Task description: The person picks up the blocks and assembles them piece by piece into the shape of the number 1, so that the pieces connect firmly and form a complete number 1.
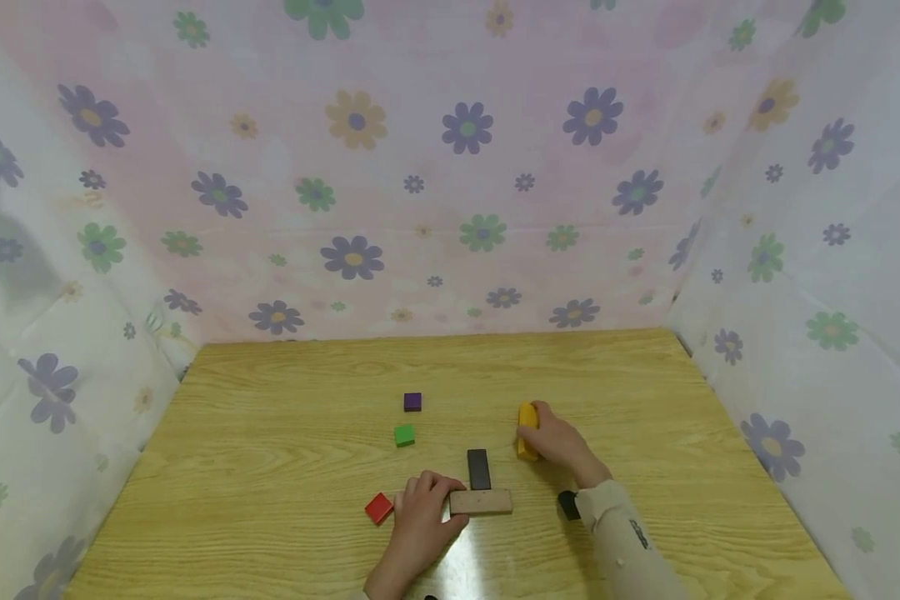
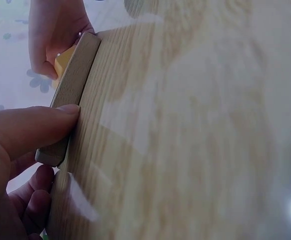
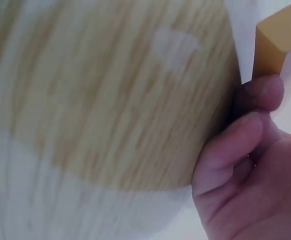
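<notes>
My left hand (image 1: 422, 518) pinches the left end of a plain wooden block (image 1: 483, 502), thumb on the near side and fingers behind. In the left wrist view the thumb presses against the face of this wooden block (image 2: 75, 80), which lies along the tabletop. A dark grey block (image 1: 478, 469) extends away from its far side. Farther right, my right hand (image 1: 558, 442) grips a long yellow block (image 1: 527, 433) between thumb and fingers. One end of the yellow block (image 3: 275, 40) sticks out past the curled fingers in the right wrist view.
A red block (image 1: 379, 508) lies just left of my left hand. Beyond it are a green block (image 1: 404, 435) and a purple block (image 1: 412, 402). A black piece (image 1: 568, 505) sits beside my right sleeve (image 1: 622, 533). Flowered cloth (image 1: 435, 208) walls the wooden table (image 1: 285, 400) at back and sides.
</notes>
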Action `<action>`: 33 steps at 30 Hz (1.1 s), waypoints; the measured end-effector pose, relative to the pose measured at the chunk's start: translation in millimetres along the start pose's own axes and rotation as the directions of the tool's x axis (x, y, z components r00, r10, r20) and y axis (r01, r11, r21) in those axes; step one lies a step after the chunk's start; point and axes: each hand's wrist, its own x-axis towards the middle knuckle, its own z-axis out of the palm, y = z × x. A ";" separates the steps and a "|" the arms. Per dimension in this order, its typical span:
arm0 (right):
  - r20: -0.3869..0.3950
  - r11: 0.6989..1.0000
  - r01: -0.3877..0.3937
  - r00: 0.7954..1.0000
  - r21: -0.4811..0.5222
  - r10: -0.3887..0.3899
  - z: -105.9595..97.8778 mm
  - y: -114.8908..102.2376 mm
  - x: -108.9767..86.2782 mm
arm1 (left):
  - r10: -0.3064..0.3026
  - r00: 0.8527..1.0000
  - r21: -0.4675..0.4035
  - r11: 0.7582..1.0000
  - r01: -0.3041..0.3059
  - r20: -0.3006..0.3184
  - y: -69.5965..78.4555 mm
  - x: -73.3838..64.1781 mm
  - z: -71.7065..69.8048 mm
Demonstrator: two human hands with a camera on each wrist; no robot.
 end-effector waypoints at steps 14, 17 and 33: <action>-0.027 0.999 -0.001 1.000 0.033 0.002 12.1 -10.6 3.0 | -0.002 1.000 0.001 1.000 0.002 0.006 2.9 -0.3 -2.1; -0.035 1.000 0.002 0.999 0.028 -0.001 16.1 -17.4 4.7 | 0.000 1.000 0.001 1.000 0.000 0.009 2.6 0.1 -1.8; -0.025 0.996 0.049 0.999 0.074 -0.047 25.5 -34.3 11.2 | 0.000 1.000 -0.002 1.000 0.000 0.015 2.8 0.3 -1.9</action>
